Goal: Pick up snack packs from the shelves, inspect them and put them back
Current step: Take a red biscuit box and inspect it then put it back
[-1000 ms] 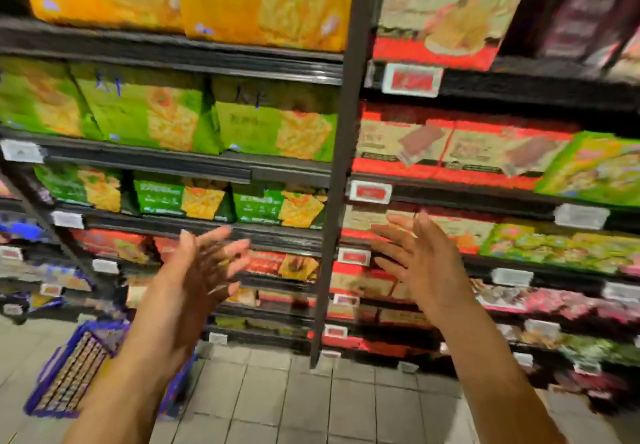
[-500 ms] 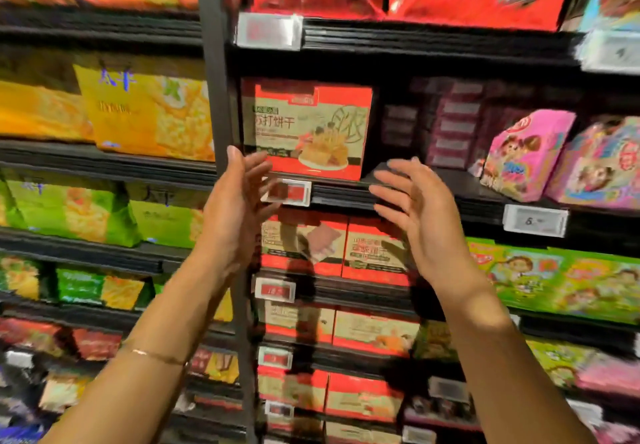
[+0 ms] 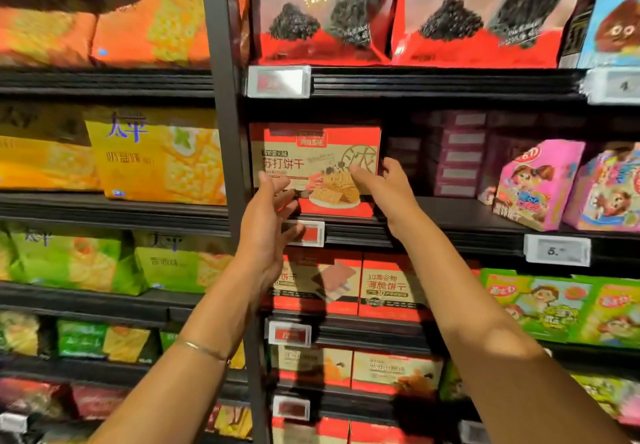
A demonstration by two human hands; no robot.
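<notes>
Now left hand (image 3: 268,232) spread, right hand (image 3: 384,184) spread touching cracker box (image 3: 311,159).

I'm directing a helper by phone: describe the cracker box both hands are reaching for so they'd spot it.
Right of the dark shelf upright, it stands alone, directly under the black-sesame bags. The cracker box is red-edged and beige, picturing stacked crackers on a plate.

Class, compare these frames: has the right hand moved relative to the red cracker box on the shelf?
Yes. The right hand has gone up and forward to the red cracker box; its fingers now reach the box's right edge.
</notes>
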